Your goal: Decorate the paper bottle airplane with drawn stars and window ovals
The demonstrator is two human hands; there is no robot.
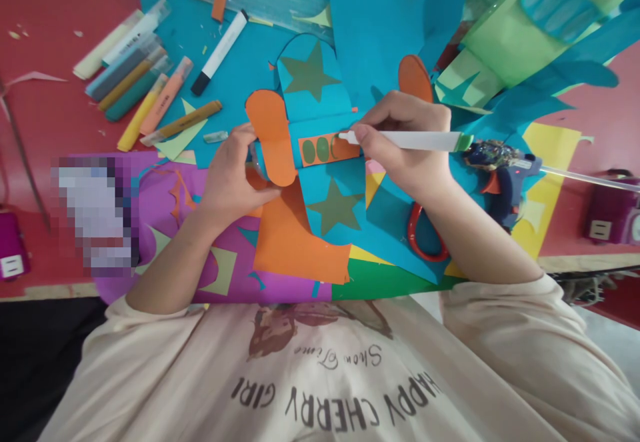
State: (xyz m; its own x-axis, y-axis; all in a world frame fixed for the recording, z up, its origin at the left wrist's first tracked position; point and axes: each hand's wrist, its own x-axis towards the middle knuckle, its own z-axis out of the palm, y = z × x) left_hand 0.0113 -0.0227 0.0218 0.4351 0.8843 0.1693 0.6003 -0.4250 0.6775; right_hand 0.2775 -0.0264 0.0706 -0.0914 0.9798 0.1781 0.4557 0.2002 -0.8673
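My right hand (405, 132) is closed around a white marker (417, 140) with a green end. Its tip touches an orange paper strip (320, 151), on which green ovals are drawn in a row. The strip lies on a blue paper model (320, 125) bearing olive-green stars above and below. At the model's left end is a rounded orange piece (273, 137). My left hand (227, 175) grips the model there, its thumb below and fingers above; part of the grip is hidden. An orange paper sheet (285, 235) lies beneath.
Several markers (135, 69) lie at the upper left, with a black-capped marker (220, 52) nearer. A glue gun (507, 179) and red-handled scissors (425, 232) are on the right. A pixelated phone-like object (97, 215) sits at left. Blue sheets (395, 15) and paper scraps cover the red table.
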